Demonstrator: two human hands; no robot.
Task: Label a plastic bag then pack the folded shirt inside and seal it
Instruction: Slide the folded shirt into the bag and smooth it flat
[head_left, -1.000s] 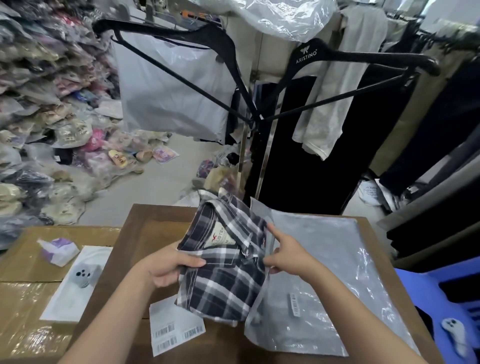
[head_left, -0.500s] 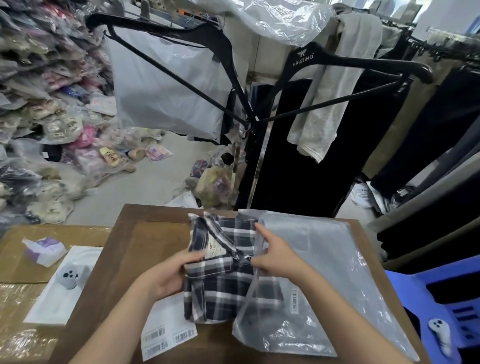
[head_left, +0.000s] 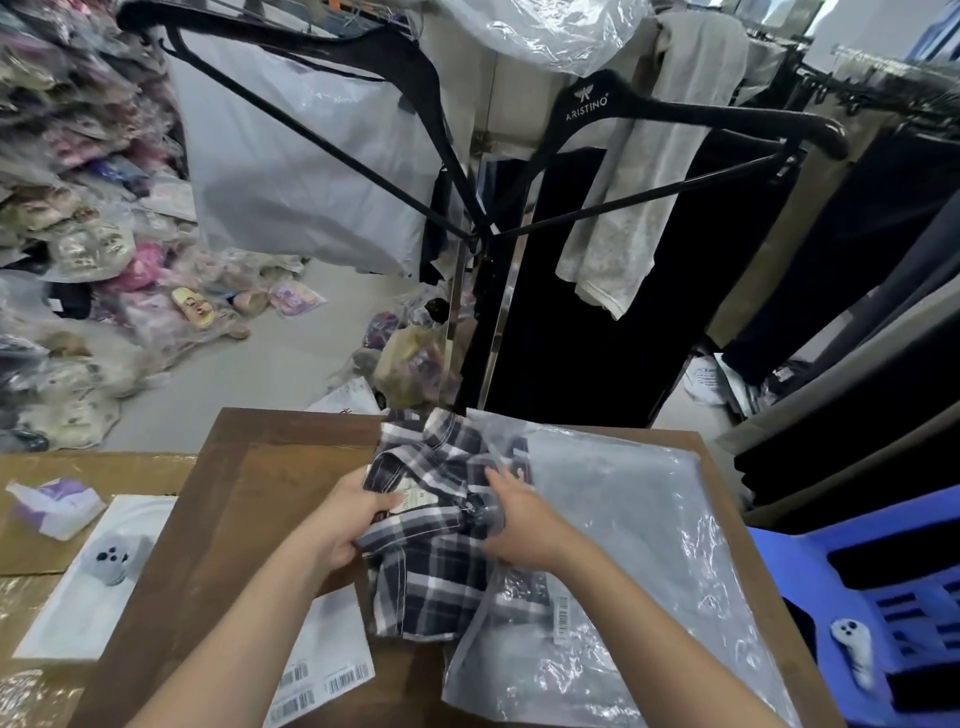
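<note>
In the head view, a brown wooden table (head_left: 249, 499) fills the lower middle of the frame. On it lies a folded dark navy and white plaid shirt (head_left: 431, 561), its right part already under the open edge of a clear plastic bag (head_left: 623, 545) that spreads over the table's right half. A small white barcode label (head_left: 562, 618) sits on the bag near its lower left edge. The left hand (head_left: 340, 525) is closed on the shirt's left edge, thumb on top near the collar tag. The right hand (head_left: 519, 525) rests at the bag's mouth with its fingers (head_left: 501, 480) pointing up the frame over the shirt; whether it pinches the film or only presses on it, I cannot tell. Just below the left forearm, at the lower centre, lies a white sheet of barcode stickers (head_left: 324, 660). At the lower left a small grey controller (head_left: 110, 561) stands on a white paper sheet (head_left: 78, 618). In the upper half, two black clothes hangers (head_left: 691, 111) hang before dark garments.
</note>
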